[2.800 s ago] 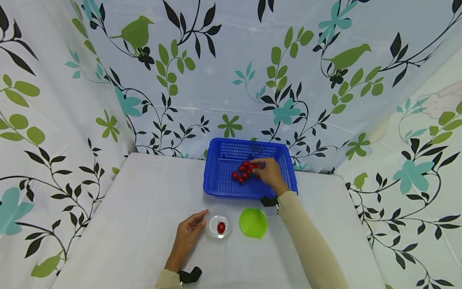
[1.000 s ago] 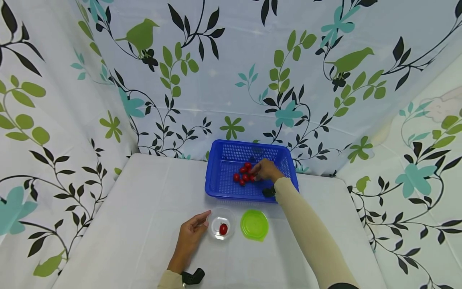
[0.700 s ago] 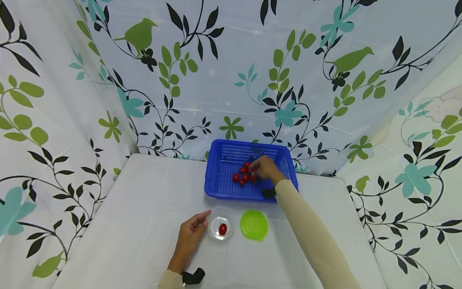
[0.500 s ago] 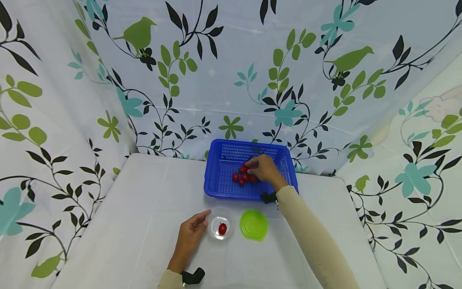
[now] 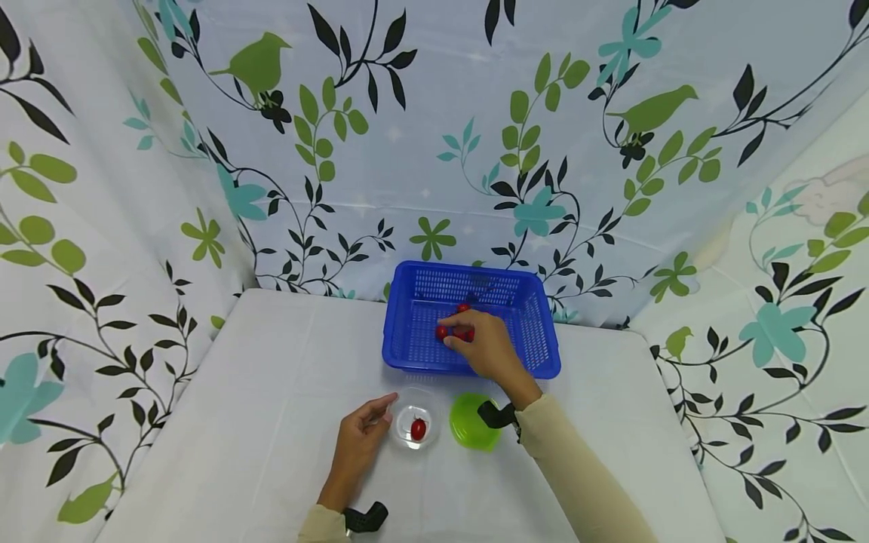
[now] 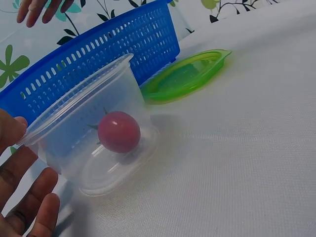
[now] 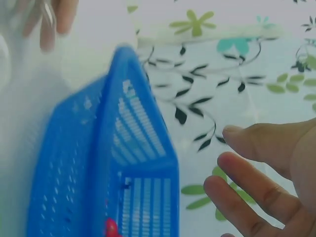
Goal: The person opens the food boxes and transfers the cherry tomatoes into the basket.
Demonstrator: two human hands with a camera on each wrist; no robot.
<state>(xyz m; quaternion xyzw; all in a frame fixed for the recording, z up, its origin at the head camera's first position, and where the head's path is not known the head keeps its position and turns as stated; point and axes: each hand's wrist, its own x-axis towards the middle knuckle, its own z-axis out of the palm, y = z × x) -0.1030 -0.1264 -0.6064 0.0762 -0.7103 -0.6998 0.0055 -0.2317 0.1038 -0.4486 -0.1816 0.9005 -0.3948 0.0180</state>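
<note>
A clear plastic container [image 6: 74, 123] stands on the table with one red cherry tomato [image 6: 119, 132] inside. At its left side is my left hand [image 5: 357, 437], thumb and index fingertip touching the rim from outside, the other fingers loose below. My right hand [image 5: 485, 347] hovers over the blue basket [image 5: 400, 354], fingers pointing left above several cherry tomatoes [image 5: 442, 332], partly covering them. In the right wrist view the thumb and fingers [image 7: 242, 192] are apart, and no tomato shows between them. Some tomatoes [image 7: 111, 228] appear beyond the basket wall.
A bright green lid [image 5: 468, 422] lies right of the container, partly under the right wrist's black camera [image 5: 497, 415] in the head view. The basket's near wall rises behind both. White cloth covers the table [image 5: 285, 362], and a patterned curtain [image 5: 421, 151] hangs behind.
My right hand has moved left and nearer over the tomatoes, hiding more of them. Its wrist now overlaps the green lid. The left hand and the container stay about where they were.
</note>
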